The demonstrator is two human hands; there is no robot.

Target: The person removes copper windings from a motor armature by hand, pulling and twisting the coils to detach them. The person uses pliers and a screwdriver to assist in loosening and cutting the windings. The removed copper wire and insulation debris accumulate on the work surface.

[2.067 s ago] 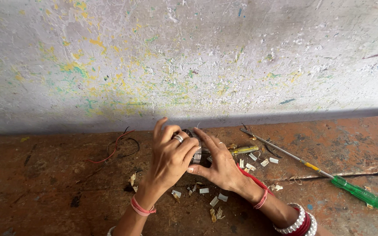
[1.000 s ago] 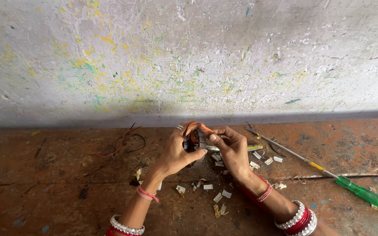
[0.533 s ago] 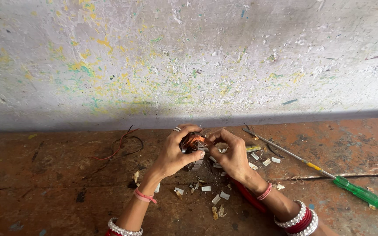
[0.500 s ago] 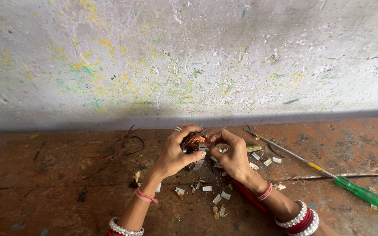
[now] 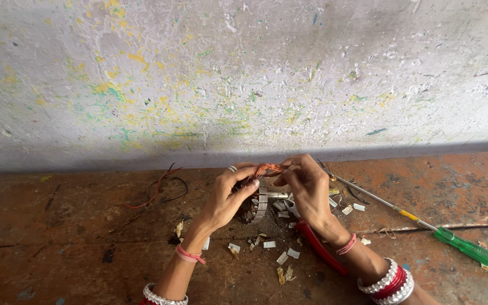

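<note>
My left hand (image 5: 228, 196) grips a small round motor stator (image 5: 258, 202) with a grey laminated rim, held upright just above the reddish floor. Copper winding wire (image 5: 266, 169) sprouts from its top. My right hand (image 5: 307, 186) pinches that copper wire between thumb and fingers at the top edge of the stator. Both wrists wear thread bands and bangles. The stator's far side is hidden behind my fingers.
A long screwdriver (image 5: 470, 249) with a green handle lies on the floor at the right. A red-handled tool (image 5: 317, 248) lies under my right forearm. Several white paper scraps (image 5: 280, 257) litter the floor. Loose red and black wires (image 5: 159, 189) lie left, near the paint-flecked wall (image 5: 244, 79).
The hands lifted the stator off the floor and turned it upright. My right hand moved up to pinch the copper wire at its top.
</note>
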